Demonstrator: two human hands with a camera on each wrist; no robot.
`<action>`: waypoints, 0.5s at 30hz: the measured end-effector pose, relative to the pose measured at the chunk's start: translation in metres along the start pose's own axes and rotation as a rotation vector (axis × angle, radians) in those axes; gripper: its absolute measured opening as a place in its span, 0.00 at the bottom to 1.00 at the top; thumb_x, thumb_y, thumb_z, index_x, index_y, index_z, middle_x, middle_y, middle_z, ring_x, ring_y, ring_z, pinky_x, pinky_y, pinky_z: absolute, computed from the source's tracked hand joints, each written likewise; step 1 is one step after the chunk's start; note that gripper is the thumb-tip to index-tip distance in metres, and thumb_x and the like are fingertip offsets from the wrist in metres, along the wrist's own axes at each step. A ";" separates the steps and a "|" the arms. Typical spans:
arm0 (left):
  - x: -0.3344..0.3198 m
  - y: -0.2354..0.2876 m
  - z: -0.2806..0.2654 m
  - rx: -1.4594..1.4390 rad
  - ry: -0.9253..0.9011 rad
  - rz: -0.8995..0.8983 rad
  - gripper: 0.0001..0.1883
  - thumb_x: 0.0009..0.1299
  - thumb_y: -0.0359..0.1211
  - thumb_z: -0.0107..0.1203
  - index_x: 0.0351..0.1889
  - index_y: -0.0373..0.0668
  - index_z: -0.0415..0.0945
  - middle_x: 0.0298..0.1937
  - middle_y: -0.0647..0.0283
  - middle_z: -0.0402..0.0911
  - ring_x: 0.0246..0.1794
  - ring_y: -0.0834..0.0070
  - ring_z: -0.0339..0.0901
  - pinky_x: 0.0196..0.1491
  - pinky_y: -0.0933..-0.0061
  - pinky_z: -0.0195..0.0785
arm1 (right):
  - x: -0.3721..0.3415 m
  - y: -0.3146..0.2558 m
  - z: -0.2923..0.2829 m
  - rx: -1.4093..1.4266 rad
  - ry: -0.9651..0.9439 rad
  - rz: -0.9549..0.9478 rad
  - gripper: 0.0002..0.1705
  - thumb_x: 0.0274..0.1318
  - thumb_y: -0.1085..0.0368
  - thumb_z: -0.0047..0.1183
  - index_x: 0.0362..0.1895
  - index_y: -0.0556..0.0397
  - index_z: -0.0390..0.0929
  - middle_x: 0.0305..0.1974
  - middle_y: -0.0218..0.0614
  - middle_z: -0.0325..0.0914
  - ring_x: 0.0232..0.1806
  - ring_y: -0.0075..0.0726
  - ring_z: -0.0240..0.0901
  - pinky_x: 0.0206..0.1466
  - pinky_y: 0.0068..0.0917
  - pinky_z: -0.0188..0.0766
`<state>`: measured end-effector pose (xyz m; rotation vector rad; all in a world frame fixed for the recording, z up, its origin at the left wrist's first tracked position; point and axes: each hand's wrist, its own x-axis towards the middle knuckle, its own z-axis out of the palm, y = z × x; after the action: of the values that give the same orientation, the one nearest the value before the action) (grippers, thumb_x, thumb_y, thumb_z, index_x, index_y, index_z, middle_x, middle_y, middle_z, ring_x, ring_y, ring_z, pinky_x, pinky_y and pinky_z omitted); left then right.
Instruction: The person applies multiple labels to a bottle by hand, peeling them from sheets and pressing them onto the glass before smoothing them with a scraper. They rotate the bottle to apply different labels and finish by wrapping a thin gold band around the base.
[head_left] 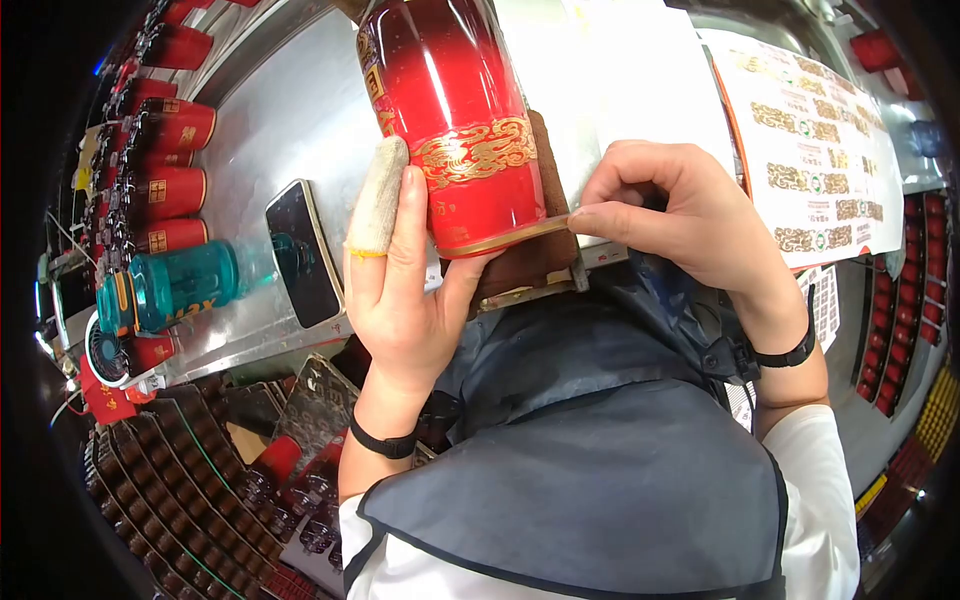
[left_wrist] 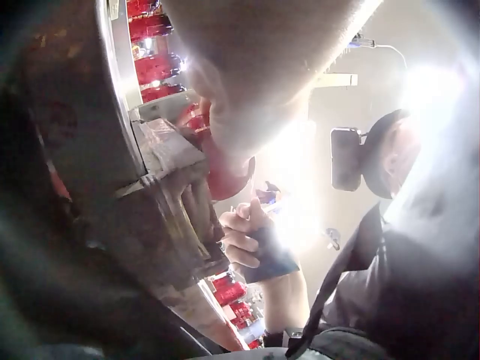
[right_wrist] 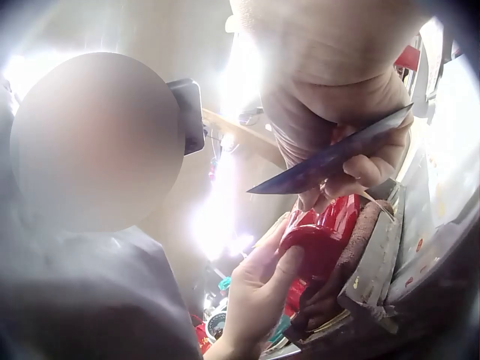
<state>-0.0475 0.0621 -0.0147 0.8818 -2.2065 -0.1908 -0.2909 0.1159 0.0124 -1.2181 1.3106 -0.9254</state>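
Note:
A glossy red bottle [head_left: 480, 190] with ornate gold bands lies on a brown padded rest [head_left: 548, 170], base toward the person. My left hand [head_left: 400, 310] holds it near the base, fingers along its side and thumb at the bottom; a pale cloth finger cover [head_left: 380, 200] sits on one finger. My right hand [head_left: 690, 215] pinches the end of a thin gold strip [head_left: 515, 237] that runs along the bottle's lower edge. In the right wrist view, a dark pointed blade [right_wrist: 330, 156] lies across that hand's curled fingers [right_wrist: 367, 171].
A phone [head_left: 303, 252] and a teal water bottle [head_left: 185, 285] are on the metal table at left. Sheets of gold-patterned labels [head_left: 815, 150] lie at right. Rows of red bottles [head_left: 175, 195] line the far left; a small fan [head_left: 107, 347] stands by the table corner.

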 end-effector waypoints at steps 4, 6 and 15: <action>-0.002 0.001 0.000 -0.024 -0.001 -0.049 0.37 0.62 0.32 0.72 0.69 0.32 0.70 0.66 0.46 0.75 0.66 0.54 0.74 0.66 0.61 0.69 | 0.002 0.001 0.003 0.024 -0.012 0.005 0.11 0.62 0.63 0.64 0.31 0.58 0.82 0.19 0.19 0.68 0.23 0.11 0.58 0.25 0.18 0.55; -0.004 0.001 0.001 -0.037 -0.002 -0.068 0.37 0.62 0.32 0.72 0.69 0.32 0.69 0.66 0.46 0.74 0.66 0.54 0.74 0.65 0.62 0.70 | 0.004 0.002 0.004 0.016 -0.008 0.000 0.12 0.62 0.63 0.64 0.31 0.58 0.82 0.19 0.19 0.69 0.23 0.11 0.58 0.25 0.17 0.55; -0.014 -0.007 0.006 -0.135 0.010 -0.113 0.38 0.62 0.33 0.71 0.69 0.29 0.68 0.67 0.40 0.72 0.65 0.48 0.73 0.65 0.57 0.70 | 0.011 0.003 0.011 0.052 -0.013 -0.014 0.13 0.62 0.62 0.64 0.30 0.59 0.82 0.19 0.19 0.69 0.23 0.11 0.59 0.24 0.17 0.56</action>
<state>-0.0412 0.0650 -0.0296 0.9301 -2.1084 -0.3838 -0.2797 0.1068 0.0060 -1.1920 1.2620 -0.9545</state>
